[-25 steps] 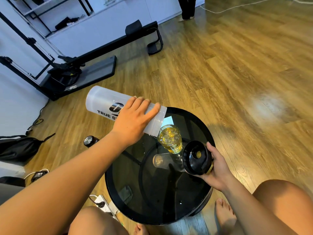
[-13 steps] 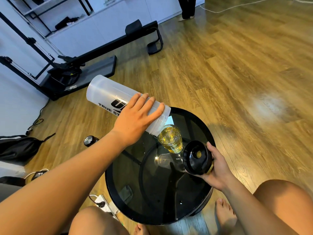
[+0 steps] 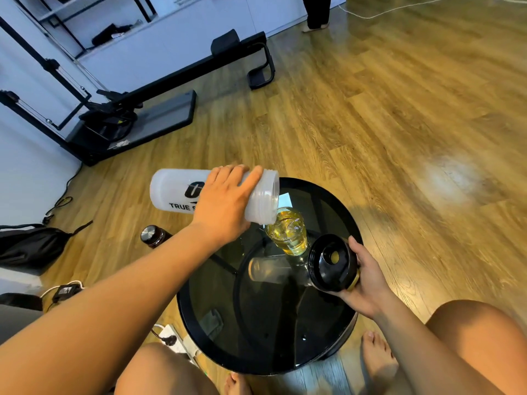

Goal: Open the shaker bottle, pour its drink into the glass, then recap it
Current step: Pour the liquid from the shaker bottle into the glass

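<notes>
My left hand (image 3: 225,203) grips the frosted white shaker bottle (image 3: 174,192), which lies almost level with its open mouth just above the rim of the glass (image 3: 291,235). The glass stands on the round black glass table (image 3: 336,323) and holds yellow drink with ice. To the right of the glass, my right hand (image 3: 368,280) holds the black cap (image 3: 332,262) with its inside turned up towards me.
A small dark flask (image 3: 154,236) stands on the wooden floor left of the table. A black bag (image 3: 28,246), a charger and a power strip (image 3: 174,339) lie at the left. Black exercise equipment (image 3: 137,109) fills the far left. My knees and feet flank the table.
The bottle's base has dropped from its raised tilt to nearly level, and its mouth has lifted slightly off the glass. The right hand with the cap has stayed put.
</notes>
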Demonstrator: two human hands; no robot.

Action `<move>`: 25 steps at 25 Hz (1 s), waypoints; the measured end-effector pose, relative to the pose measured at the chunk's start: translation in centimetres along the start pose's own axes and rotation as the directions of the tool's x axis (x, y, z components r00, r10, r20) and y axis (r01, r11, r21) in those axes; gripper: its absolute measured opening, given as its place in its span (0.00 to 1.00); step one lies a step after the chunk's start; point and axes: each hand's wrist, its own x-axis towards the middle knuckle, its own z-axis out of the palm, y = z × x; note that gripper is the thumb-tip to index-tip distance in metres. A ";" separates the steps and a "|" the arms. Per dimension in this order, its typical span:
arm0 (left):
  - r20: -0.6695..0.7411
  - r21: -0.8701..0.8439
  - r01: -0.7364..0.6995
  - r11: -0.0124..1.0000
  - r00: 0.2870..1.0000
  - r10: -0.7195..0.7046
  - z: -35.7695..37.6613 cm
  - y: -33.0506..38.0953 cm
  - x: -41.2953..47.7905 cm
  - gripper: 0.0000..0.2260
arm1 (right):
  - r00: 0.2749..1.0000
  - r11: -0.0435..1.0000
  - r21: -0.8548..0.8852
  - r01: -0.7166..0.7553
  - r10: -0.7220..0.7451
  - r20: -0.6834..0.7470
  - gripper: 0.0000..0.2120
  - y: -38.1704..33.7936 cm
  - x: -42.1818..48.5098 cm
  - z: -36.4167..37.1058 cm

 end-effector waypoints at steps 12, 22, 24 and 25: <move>0.033 -0.150 0.097 0.984 0.995 -0.094 0.6 0.4 -2.0 0.45 | 0.999 0.999 -0.020 0.034 -0.035 -0.016 0.39 0.0 -0.6 0.4; 0.151 -0.794 0.500 0.346 0.713 -0.685 0.3 1.9 -8.3 0.44 | 0.999 0.999 -0.032 0.002 -0.003 -0.036 0.28 0.2 -1.2 0.8; 0.181 -0.820 0.517 0.247 0.642 -0.745 1.1 2.9 -10.3 0.47 | 0.999 0.999 -0.040 -0.009 0.007 -0.035 0.28 0.3 -1.2 0.8; 0.196 -0.830 0.519 0.204 0.614 -0.765 1.4 3.4 -11.1 0.48 | 1.000 0.999 -0.047 -0.013 0.012 -0.027 0.27 0.4 -1.3 0.9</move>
